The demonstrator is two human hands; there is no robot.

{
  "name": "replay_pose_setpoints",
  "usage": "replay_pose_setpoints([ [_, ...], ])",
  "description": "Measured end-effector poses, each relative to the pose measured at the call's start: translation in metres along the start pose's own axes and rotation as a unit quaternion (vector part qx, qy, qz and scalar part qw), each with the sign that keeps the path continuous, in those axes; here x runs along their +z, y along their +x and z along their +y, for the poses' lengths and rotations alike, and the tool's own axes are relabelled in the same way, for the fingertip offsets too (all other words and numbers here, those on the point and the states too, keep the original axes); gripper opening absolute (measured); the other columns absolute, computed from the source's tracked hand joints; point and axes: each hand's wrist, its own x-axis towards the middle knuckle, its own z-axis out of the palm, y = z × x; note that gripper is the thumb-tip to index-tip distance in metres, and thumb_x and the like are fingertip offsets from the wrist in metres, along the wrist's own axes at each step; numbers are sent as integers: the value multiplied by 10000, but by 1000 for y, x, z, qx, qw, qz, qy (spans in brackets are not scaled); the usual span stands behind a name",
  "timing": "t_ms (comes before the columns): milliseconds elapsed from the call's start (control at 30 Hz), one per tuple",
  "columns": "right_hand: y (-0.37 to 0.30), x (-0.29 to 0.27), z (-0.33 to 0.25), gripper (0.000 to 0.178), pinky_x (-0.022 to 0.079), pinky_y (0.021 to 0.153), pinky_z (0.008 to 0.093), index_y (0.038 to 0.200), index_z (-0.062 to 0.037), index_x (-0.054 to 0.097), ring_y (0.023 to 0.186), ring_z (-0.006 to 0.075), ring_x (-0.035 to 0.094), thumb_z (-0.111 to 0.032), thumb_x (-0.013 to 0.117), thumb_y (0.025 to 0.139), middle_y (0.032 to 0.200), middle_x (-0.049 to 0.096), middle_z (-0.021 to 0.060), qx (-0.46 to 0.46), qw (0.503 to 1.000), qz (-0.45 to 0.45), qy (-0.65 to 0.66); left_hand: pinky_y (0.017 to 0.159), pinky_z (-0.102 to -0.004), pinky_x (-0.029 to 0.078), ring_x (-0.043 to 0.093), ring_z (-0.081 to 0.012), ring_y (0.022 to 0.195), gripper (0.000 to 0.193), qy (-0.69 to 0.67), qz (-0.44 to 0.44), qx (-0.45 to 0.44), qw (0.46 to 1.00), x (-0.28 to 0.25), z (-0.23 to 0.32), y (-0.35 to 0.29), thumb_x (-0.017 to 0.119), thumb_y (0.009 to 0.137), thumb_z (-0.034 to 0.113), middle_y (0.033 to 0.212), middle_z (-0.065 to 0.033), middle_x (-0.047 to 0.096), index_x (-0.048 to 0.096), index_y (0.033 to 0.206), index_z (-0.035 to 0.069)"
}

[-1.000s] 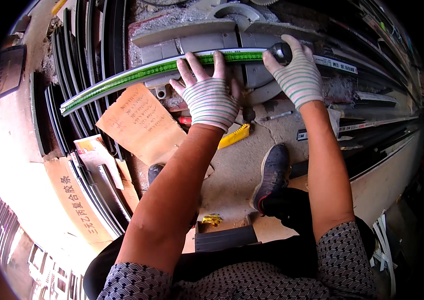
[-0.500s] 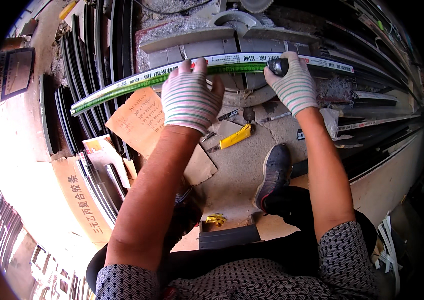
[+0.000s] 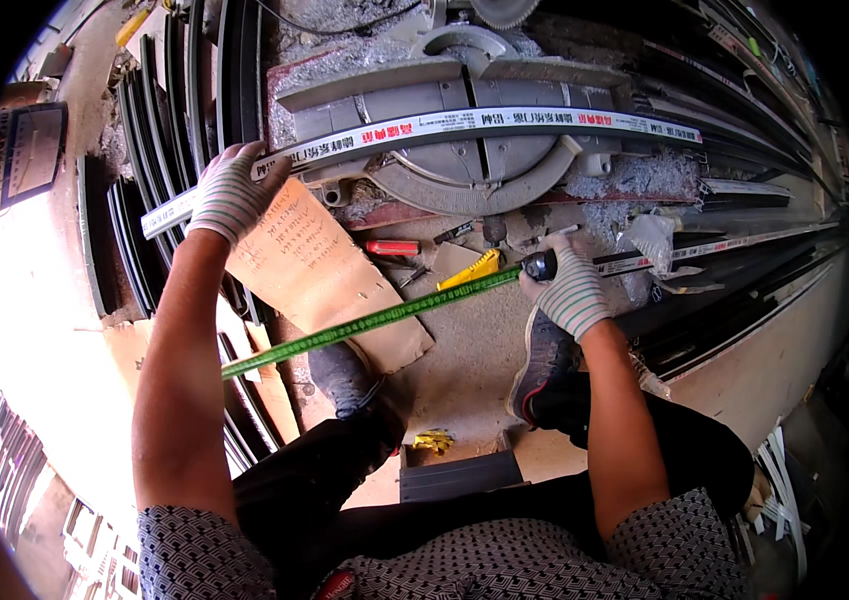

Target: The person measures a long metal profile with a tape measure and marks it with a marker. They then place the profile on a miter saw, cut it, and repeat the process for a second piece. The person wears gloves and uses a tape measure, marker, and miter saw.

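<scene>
A long profile bar (image 3: 399,132) with white-and-red printed film lies across the bed of a mitre saw (image 3: 534,165). Near its left end, my left hand (image 3: 229,193), in a striped knit glove, is closed around the bar. My right hand (image 3: 574,290), gloved alike, grips the dark case of a tape measure (image 3: 539,265) below the saw. The green tape blade (image 3: 374,320) runs out to the lower left, over a piece of cardboard with handwriting (image 3: 294,260), and passes behind my left forearm. Its far end is hidden.
On the floor between the saw and my feet lie a yellow utility knife (image 3: 469,270), a red-handled tool (image 3: 392,247) and a thin pen-like stick (image 3: 549,238). Dark profiles (image 3: 149,150) are stacked at left, more at right. Metal shavings (image 3: 634,180) surround the saw. A small box (image 3: 459,475) stands near my feet.
My left hand has slid left along the bar to its end. My right hand has brought the tape measure down off the bar, and the green blade now slants lower left.
</scene>
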Motion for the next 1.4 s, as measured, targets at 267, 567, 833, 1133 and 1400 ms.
replay_pose_setpoints([
  [267, -2, 17, 12, 584, 511, 988, 477, 1296, -93, 595, 1127, 428, 617, -301, 798, 789, 1215, 616, 251, 35, 993, -64, -94, 796, -321, 537, 617, -157, 835, 579, -142, -158, -50, 976, -6, -29, 19, 784, 904, 457, 948, -84, 689, 661, 1205, -21],
  [567, 87, -20, 64, 323, 539, 858, 312, 1101, 5, 697, 907, 152, 665, -270, 738, 937, 1008, 736, 71, 141, 914, 218, 313, 707, -344, 489, 513, -151, 782, 741, -151, -213, -17, 965, -3, -43, 37, 761, 797, 706, 799, -65, 609, 645, 932, -13],
  [833, 147, -84, 61, 416, 463, 500, 247, 1095, -35, 668, 625, 100, 616, -401, 767, 924, 865, 695, 28, 245, 832, 302, 396, 693, -343, 484, 503, -147, 761, 767, -168, -190, -27, 967, 1, -38, 41, 772, 767, 727, 778, -48, 586, 653, 924, -14],
  [1133, 207, -112, 104, 391, 401, 535, 269, 1085, -144, 656, 729, 161, 669, -471, 773, 908, 976, 723, 45, 351, 734, 228, 535, 837, -350, 523, 636, -183, 884, 839, -218, -204, -19, 954, -2, -7, 61, 773, 783, 706, 908, -139, 714, 692, 1089, -71],
  [1400, 226, -116, 103, 181, 319, 433, 255, 1012, -145, 609, 647, 150, 598, -265, 737, 967, 828, 654, 26, 304, 634, 244, 668, 797, -347, 533, 647, -187, 862, 795, -188, -188, -8, 964, -1, -2, 74, 819, 793, 620, 913, -123, 721, 683, 1141, -82],
])
